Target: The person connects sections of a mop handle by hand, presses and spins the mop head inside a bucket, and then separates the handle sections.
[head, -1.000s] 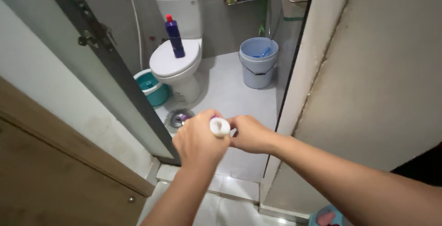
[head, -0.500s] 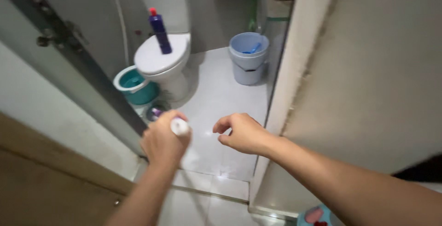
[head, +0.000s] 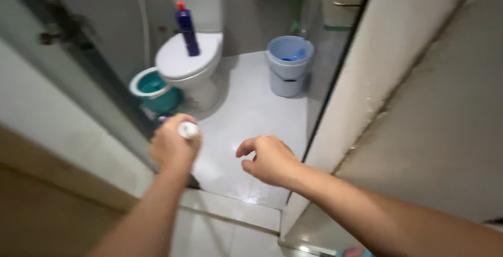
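Observation:
My left hand [head: 172, 147] is closed around a white cylindrical object [head: 188, 129], whose round end sticks out above my fist. My right hand [head: 268, 159] hovers to its right, empty, with fingers curled and apart. Both hands are held out over the threshold of a small bathroom. Ahead stands a white toilet [head: 188, 60] with its lid down. A dark blue bottle with a red cap [head: 186, 28] stands upright on that lid.
A pale blue bucket [head: 288, 71] sits on the tiled floor right of the toilet. A teal bucket [head: 154, 90] is tucked at the toilet's left. The glass door [head: 68, 63] stands open on the left; a wall edge [head: 356, 84] bounds the right.
My hands were together on the white object; the right hand let go and drew apart. The left hand moved left with the object, and the view shifted.

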